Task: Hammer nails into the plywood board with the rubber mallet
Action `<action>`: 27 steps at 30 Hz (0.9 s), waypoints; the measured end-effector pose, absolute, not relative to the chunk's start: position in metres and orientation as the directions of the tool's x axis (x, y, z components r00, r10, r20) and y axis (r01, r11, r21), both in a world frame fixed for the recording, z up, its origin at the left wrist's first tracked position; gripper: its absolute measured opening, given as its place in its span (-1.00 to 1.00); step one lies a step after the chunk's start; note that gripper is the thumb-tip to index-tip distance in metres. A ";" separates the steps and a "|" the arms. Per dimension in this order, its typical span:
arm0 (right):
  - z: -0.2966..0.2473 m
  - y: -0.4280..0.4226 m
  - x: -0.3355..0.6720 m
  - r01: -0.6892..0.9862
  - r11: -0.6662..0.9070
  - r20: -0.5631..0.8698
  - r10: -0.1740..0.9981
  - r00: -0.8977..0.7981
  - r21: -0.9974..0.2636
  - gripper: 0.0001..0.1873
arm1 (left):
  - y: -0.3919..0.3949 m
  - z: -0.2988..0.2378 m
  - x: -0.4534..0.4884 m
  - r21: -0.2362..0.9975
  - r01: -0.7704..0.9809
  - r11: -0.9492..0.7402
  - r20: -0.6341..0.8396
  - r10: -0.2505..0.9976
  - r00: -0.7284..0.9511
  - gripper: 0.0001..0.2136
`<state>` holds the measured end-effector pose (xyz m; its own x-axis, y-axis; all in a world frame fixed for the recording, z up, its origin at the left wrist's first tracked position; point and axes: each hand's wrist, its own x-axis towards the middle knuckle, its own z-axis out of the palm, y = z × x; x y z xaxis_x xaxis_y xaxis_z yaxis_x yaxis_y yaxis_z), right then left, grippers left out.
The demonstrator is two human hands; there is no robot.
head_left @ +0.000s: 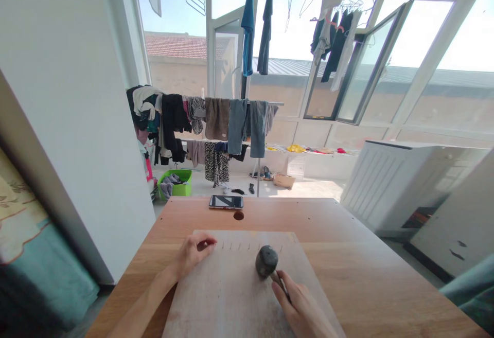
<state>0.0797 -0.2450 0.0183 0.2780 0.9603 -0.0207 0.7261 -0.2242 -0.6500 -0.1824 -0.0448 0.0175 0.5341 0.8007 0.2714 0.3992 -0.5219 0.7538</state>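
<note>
My right hand [295, 297] is wrapped round the handle of a rubber mallet [266, 262]. The mallet's dark, rounded head is over the right half of a pale wooden board [239, 307]. Along the board's far part stands a row of several thin nails [240, 246], upright and spaced apart. At the left end of that row is my left hand [195, 253], thumb and fingertips pinched together. Whatever is between those fingertips is too small to make out. The mallet head covers part of the board near the row's right side.
Under the board is a brown wooden table [358, 276]. A phone [226, 202] lies at its far edge, beside a round hole [238, 215]. Beyond stand a drying rack with clothes [218, 117] and a green basket [181, 186]. A white wall [77, 96] rises at left.
</note>
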 end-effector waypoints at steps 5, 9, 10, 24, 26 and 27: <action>0.021 -0.245 0.079 0.732 -0.219 -0.024 0.963 0.267 -0.645 -0.53 | -0.047 0.020 -0.181 0.764 0.372 -0.527 0.286 0.793 0.538 -0.80; 0.017 -0.244 0.081 0.726 -0.205 -0.010 0.965 0.263 -0.656 -0.52 | -0.045 0.018 -0.180 0.749 0.397 -0.530 0.288 0.800 0.527 -0.75; 0.017 -0.244 0.081 0.723 -0.193 -0.003 0.967 0.255 -0.664 -0.52 | -0.044 0.017 -0.180 0.740 0.407 -0.535 0.294 0.802 0.520 -0.73; 0.080 -0.183 0.017 0.674 0.077 0.108 0.994 0.004 -0.734 -0.78 | -0.040 0.014 -0.180 0.737 0.417 -0.532 0.303 0.811 0.500 -0.61; 0.080 -0.169 0.007 0.711 0.107 0.141 0.990 -0.011 -0.695 -0.80 | -0.040 0.013 -0.180 0.745 0.395 -0.538 0.306 0.801 0.514 -0.75; 0.079 -0.164 0.003 0.730 0.113 0.151 0.988 -0.014 -0.674 -0.80 | -0.039 0.012 -0.180 0.747 0.376 -0.549 0.321 0.793 0.518 -0.84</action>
